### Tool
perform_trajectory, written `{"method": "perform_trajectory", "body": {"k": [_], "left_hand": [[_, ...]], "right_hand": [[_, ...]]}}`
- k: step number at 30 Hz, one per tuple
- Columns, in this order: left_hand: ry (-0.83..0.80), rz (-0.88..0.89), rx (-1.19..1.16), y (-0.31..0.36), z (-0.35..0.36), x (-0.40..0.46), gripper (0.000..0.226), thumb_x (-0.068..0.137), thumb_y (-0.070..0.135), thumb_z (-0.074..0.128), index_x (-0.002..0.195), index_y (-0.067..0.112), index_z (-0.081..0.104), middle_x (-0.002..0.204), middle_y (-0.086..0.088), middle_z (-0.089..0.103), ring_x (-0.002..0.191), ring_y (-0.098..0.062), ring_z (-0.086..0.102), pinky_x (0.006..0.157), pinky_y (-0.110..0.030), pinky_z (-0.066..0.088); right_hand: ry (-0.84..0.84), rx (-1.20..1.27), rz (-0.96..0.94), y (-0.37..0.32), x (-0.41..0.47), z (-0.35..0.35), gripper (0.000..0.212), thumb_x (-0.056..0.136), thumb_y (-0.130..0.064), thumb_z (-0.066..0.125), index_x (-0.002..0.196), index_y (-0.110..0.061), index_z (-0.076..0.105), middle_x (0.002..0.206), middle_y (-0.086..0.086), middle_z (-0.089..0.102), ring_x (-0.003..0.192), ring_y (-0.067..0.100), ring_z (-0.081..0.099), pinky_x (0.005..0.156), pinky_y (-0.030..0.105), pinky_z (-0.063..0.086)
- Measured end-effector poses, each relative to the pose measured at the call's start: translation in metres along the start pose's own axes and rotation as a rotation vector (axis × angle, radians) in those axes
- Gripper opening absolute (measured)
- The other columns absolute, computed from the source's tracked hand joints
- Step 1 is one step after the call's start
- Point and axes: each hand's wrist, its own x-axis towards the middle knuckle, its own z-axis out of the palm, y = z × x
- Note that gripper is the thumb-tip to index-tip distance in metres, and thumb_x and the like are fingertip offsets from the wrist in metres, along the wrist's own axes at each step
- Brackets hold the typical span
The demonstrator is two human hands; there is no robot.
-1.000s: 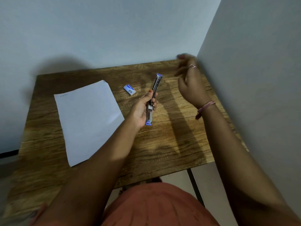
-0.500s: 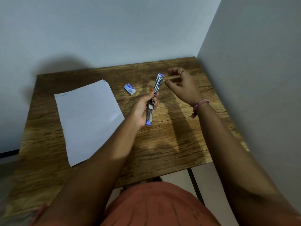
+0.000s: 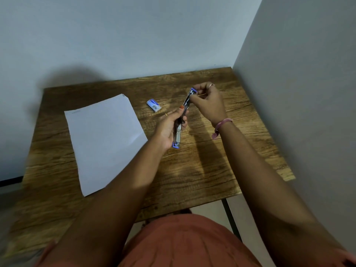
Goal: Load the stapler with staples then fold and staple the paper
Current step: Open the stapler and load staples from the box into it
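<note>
My left hand [image 3: 170, 128] grips a blue and silver stapler [image 3: 178, 135], swung wide open into one long strip, above the middle of the wooden table [image 3: 202, 170]. My right hand [image 3: 209, 103] is at the stapler's far blue end, fingers pinched together there; whether they hold staples is too small to tell. A white sheet of paper [image 3: 104, 139] lies flat on the table to the left. A small blue and white staple box [image 3: 153, 105] lies behind my left hand.
A wall runs along the table's far edge, and another wall stands close on the right. A tiny loose bit [image 3: 166, 114] lies by the staple box. My lap in orange cloth is below the near edge.
My right hand has come down from near the far right corner and closed its fingers at the stapler's far end. The left hand has kept the stapler nearly still.
</note>
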Motion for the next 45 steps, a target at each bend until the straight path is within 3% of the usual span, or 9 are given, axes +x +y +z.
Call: {"method": "perform_trajectory", "body": {"k": [10,13,18,23,28,32,36,40,45], "left_hand": [[0.003,-0.060,-0.016,0.003,-0.012,0.007,0.037,0.093,0.018,0.057,0.062,0.013,0.077,0.071,-0.001,0.064,0.047,-0.003,0.057,0.045,-0.012,0.048],[0.001,-0.061,-0.004,0.004,-0.015,0.008,0.035,0.093,0.018,0.058,0.065,0.013,0.078,0.072,-0.001,0.066,0.048,-0.003,0.058,0.046,-0.013,0.049],[-0.039,0.014,-0.019,0.005,-0.019,0.009,0.014,0.093,0.014,0.057,0.093,0.006,0.069,0.074,-0.001,0.069,0.057,-0.005,0.061,0.054,-0.016,0.052],[-0.032,0.083,-0.012,0.004,-0.017,0.011,0.012,0.092,0.009,0.057,0.101,0.005,0.064,0.083,-0.003,0.071,0.058,-0.007,0.061,0.054,-0.018,0.051],[0.005,0.138,0.005,0.003,-0.015,0.014,0.017,0.091,0.007,0.059,0.107,0.003,0.063,0.084,-0.004,0.070,0.058,-0.008,0.061,0.054,-0.019,0.051],[-0.002,0.152,0.043,0.006,-0.012,0.016,0.036,0.091,0.010,0.060,0.124,-0.004,0.055,0.092,-0.007,0.066,0.062,-0.008,0.059,0.056,-0.019,0.050],[-0.020,0.156,0.050,0.010,-0.016,0.018,0.022,0.091,0.011,0.059,0.112,0.005,0.062,0.103,-0.011,0.065,0.063,-0.007,0.060,0.055,-0.018,0.049],[-0.031,0.153,0.057,0.011,-0.016,0.017,0.020,0.092,0.011,0.058,0.111,0.007,0.062,0.092,-0.003,0.070,0.064,-0.007,0.061,0.055,-0.018,0.049],[-0.034,0.178,0.118,0.012,-0.016,0.013,0.026,0.093,0.009,0.056,0.119,0.004,0.059,0.090,0.000,0.070,0.067,-0.008,0.060,0.057,-0.019,0.049]], "right_hand": [[-0.183,0.089,0.092,0.000,0.005,-0.002,0.028,0.094,0.001,0.039,0.114,0.000,0.059,0.110,0.019,0.067,0.092,0.029,0.069,0.089,0.038,0.054],[-0.132,-0.089,-0.028,-0.001,0.005,-0.010,0.035,0.091,0.002,0.042,0.123,-0.005,0.053,0.114,0.012,0.066,0.095,0.019,0.065,0.076,0.022,0.050],[0.066,-0.007,-0.171,-0.002,-0.001,-0.016,0.039,0.084,0.011,0.035,0.120,-0.001,0.042,0.101,0.000,0.055,0.084,0.015,0.062,0.081,0.028,0.049],[-0.280,-0.387,-0.280,0.008,-0.011,-0.021,0.061,0.077,0.018,0.034,0.130,-0.008,0.047,0.123,0.014,0.047,0.108,0.020,0.052,0.095,0.026,0.044],[0.052,-0.120,-0.263,0.002,-0.009,-0.018,0.050,0.077,0.013,0.035,0.125,0.000,0.041,0.116,0.012,0.050,0.100,0.023,0.058,0.088,0.030,0.047],[-0.228,-0.376,-0.352,0.004,-0.014,-0.016,0.060,0.075,0.017,0.038,0.131,-0.002,0.045,0.128,0.017,0.048,0.117,0.024,0.049,0.103,0.031,0.040],[0.080,-0.100,-0.239,0.002,-0.004,-0.019,0.050,0.079,0.015,0.036,0.126,-0.001,0.039,0.115,0.000,0.049,0.103,0.018,0.052,0.084,0.016,0.045],[-0.322,-0.404,-0.316,0.008,-0.005,-0.027,0.063,0.076,0.018,0.036,0.132,-0.009,0.045,0.132,0.013,0.048,0.123,0.020,0.046,0.100,0.021,0.039],[0.094,0.024,-0.206,0.000,-0.004,-0.022,0.054,0.080,0.018,0.034,0.124,-0.013,0.033,0.118,0.009,0.046,0.099,0.017,0.055,0.083,0.018,0.044]]}}
